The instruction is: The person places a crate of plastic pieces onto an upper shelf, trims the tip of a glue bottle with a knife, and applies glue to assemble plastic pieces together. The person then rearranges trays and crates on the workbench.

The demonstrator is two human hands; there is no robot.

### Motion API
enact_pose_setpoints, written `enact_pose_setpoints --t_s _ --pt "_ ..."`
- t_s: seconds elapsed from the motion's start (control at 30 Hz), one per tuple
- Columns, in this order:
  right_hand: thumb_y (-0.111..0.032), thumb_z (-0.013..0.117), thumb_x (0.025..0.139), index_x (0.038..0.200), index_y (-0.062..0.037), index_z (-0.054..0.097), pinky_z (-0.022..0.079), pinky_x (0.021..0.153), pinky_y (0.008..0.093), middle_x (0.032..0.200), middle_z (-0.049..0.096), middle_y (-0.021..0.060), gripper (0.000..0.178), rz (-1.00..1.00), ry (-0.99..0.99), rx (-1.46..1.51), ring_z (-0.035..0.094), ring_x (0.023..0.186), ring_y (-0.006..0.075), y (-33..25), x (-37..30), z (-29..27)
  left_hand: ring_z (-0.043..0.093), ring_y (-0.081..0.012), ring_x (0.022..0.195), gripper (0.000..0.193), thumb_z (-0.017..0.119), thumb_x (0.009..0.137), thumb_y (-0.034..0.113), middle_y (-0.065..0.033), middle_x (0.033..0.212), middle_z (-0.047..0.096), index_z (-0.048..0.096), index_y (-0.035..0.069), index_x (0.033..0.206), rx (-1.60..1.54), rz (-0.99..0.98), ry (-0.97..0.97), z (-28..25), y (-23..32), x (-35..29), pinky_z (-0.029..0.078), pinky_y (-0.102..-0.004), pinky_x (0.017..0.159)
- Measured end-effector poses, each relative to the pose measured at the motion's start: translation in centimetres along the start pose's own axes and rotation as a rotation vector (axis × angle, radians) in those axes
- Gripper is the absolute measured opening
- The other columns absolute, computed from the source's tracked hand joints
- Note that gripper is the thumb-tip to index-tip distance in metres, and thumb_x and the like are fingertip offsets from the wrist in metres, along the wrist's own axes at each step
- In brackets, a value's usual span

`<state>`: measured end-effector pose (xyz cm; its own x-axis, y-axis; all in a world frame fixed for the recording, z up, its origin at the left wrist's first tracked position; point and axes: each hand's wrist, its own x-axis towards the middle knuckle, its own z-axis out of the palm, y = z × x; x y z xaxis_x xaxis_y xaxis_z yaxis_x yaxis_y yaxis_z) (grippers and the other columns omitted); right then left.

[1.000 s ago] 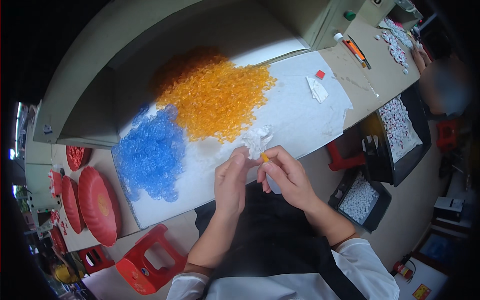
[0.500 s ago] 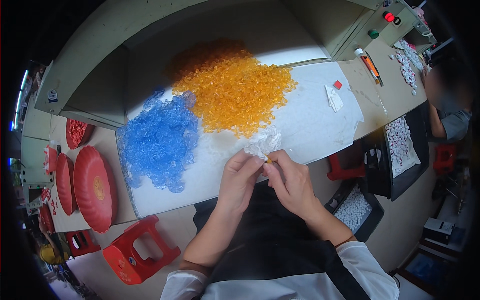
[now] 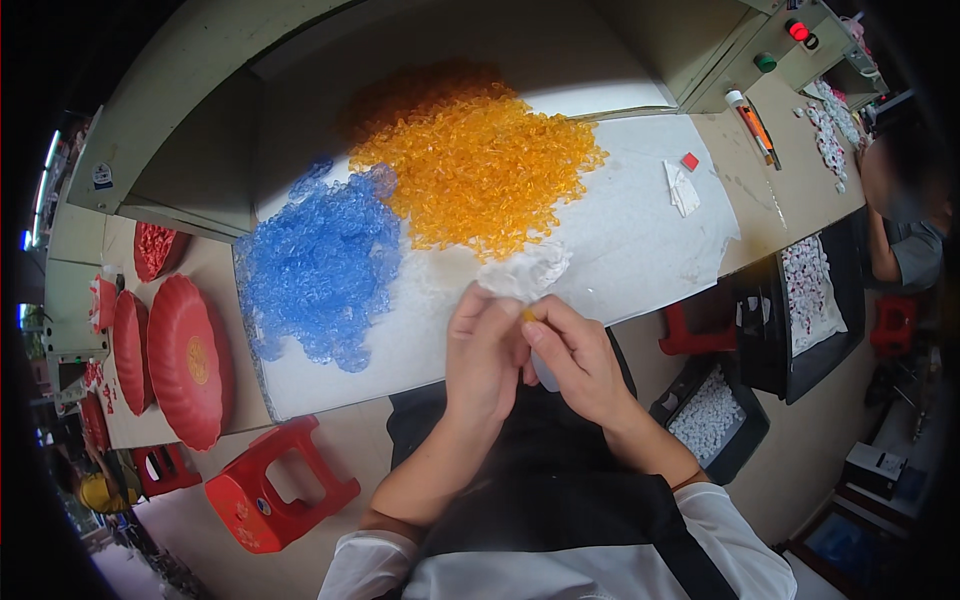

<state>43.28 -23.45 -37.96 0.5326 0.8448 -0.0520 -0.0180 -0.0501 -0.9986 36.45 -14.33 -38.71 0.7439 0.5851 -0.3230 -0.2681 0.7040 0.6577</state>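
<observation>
My left hand [image 3: 482, 350] and my right hand [image 3: 578, 358] meet over the table's near edge. Between the thumb and forefinger of my right hand is a small amber plastic piece [image 3: 528, 315]. The left hand's fingers are closed close beside it, and what they hold is hidden. A pale, translucent bluish piece [image 3: 546, 374] shows below the right thumb. Just beyond my fingertips lies a small heap of clear whitish pieces [image 3: 530, 272]. Farther off are a big heap of amber pieces [image 3: 480, 170] and, to the left, a heap of blue pieces [image 3: 320, 265].
Red scalloped trays [image 3: 190, 365] stand at the left, with a red stool [image 3: 270, 490] below. On the right are a red block [image 3: 690, 160], pens [image 3: 752, 128] and black bins [image 3: 765, 335] of small pieces. Another person [image 3: 905, 200] sits at the far right.
My hands have drawn closer together, and the bluish piece now shows under the right thumb. The amber piece stays between the fingertips. The view has shifted slightly.
</observation>
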Motion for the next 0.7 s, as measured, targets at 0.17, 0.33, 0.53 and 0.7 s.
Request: enact_pose_setpoints --t_s 0.17,0.33,0.53,0.7 --pt "-0.013 0.039 0.089 0.084 0.001 0.048 0.042 0.051 0.0215 0.068 0.053 0.0077 0.017 0.163 -0.121 0.255 0.052 0.055 0.0115 0.9 -1.4 0.0 0.054 -0.0175 0.088 0.028 0.05 0.082 0.014 -0.0079 0.102 0.055 0.047 0.005 0.108 -0.012 0.264 0.072 -0.8 2.9 1.6 0.043 -0.0299 0.078" --pt "-0.013 0.039 0.089 0.086 0.0012 0.047 0.041 0.051 0.0213 0.067 0.052 0.0078 0.017 0.127 -0.158 0.508 0.05 0.052 0.0107 0.6 -1.3 -0.2 0.054 -0.0109 0.085 0.011 0.054 0.078 0.001 -0.0046 0.091 0.06 0.057 0.003 0.089 0.16 0.088 -0.056 -2.5 2.1 0.4 0.04 -0.026 0.08" --pt "-0.014 0.038 0.089 0.087 0.0011 0.048 0.041 0.051 0.0213 0.067 0.053 0.0076 0.018 0.151 -0.193 0.503 0.05 0.052 0.0108 0.6 -1.3 -0.4 0.056 -0.0119 0.074 0.01 0.055 0.079 0.001 -0.0052 0.084 0.06 0.059 0.001 0.088 0.172 -0.04 -0.101 -1.8 1.3 -1.5 0.045 -0.0253 0.068" --pt "-0.016 0.039 0.089 0.087 0.0008 0.048 0.041 0.052 0.0213 0.067 0.053 0.0073 0.019 0.157 -0.185 0.433 0.051 0.053 0.011 -0.1 -1.3 -0.5 0.054 -0.0187 0.048 0.015 0.051 0.08 0.003 -0.0106 0.075 0.058 0.055 -0.002 0.094 0.126 -0.114 -0.267 -1.8 1.6 -1.4 0.048 -0.0294 0.044"
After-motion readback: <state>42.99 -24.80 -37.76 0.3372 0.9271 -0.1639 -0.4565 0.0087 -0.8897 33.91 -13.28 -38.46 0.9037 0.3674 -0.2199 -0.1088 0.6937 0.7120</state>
